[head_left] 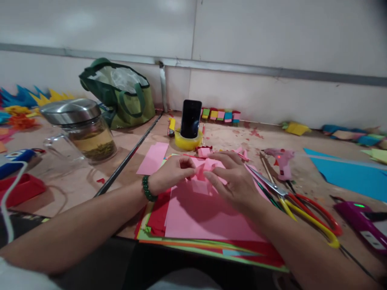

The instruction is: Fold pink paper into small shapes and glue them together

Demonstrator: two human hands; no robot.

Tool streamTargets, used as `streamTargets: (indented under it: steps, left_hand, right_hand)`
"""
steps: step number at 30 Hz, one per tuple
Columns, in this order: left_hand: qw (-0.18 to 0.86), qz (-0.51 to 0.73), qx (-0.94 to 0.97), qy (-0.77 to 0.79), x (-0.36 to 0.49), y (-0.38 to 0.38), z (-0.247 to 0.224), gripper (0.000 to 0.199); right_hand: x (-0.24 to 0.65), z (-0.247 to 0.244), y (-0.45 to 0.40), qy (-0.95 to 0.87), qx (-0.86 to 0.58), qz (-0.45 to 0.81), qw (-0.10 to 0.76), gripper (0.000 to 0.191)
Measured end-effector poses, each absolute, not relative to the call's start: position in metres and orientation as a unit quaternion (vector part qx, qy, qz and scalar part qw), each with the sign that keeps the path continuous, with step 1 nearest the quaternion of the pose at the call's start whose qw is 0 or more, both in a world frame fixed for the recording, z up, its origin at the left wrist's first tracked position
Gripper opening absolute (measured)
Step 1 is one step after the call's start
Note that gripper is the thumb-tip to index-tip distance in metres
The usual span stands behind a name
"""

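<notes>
A small piece of folded pink paper (201,185) is held between my two hands, just over a stack topped by a pink paper sheet (208,217). My left hand (172,175), with a green bead bracelet at its wrist, pinches the left side with thumb and forefinger. On the right side, the thumb and fingers of my right hand (236,179) close on the same piece. Scissors (305,211) with red and yellow handles lie right of my right hand. A pink paper strip (153,158) rests beyond my left hand.
A phone (191,119) leans upright in a yellow tape roll (189,143). At left stand a glass tea mug (90,141) and a green bag (137,104). A pink glue gun (283,161), blue paper (350,173) and purple power strip (359,219) lie right.
</notes>
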State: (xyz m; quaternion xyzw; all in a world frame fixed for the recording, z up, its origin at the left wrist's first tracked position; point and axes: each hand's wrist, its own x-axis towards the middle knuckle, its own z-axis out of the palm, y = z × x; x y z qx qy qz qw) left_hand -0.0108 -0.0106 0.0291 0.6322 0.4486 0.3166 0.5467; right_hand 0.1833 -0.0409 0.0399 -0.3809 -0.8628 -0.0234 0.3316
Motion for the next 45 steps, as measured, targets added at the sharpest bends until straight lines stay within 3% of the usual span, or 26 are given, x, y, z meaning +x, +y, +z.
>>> streamTargets:
  steps: [5, 11, 19, 25, 40, 45]
  left_hand:
    - [0.599, 0.33, 0.572, 0.454, -0.011, -0.011, 0.031, 0.014]
    - [0.588, 0.359, 0.57, 0.448, -0.011, -0.011, 0.028, 0.019]
    - [0.543, 0.371, 0.633, 0.408, -0.01, -0.016, 0.03, 0.01]
    - [0.508, 0.369, 0.664, 0.406, -0.008, -0.02, 0.035, 0.014]
    - [0.38, 0.384, 0.749, 0.383, -0.006, -0.028, 0.033, 0.015]
    - [0.38, 0.376, 0.751, 0.388, -0.006, -0.029, 0.033, 0.014]
  right_hand:
    - [0.186, 0.042, -0.04, -0.838, -0.415, 0.018, 0.354, 0.028]
    - [0.185, 0.039, -0.039, -0.825, -0.428, 0.062, 0.363, 0.029]
    - [0.186, 0.031, -0.037, -0.8, -0.433, 0.068, 0.41, 0.014]
    - [0.185, 0.029, -0.035, -0.79, -0.427, 0.055, 0.436, 0.006]
    - [0.185, 0.034, -0.037, -0.787, -0.435, 0.093, 0.427, 0.009]
    - [0.186, 0.037, -0.038, -0.796, -0.425, 0.099, 0.419, 0.007]
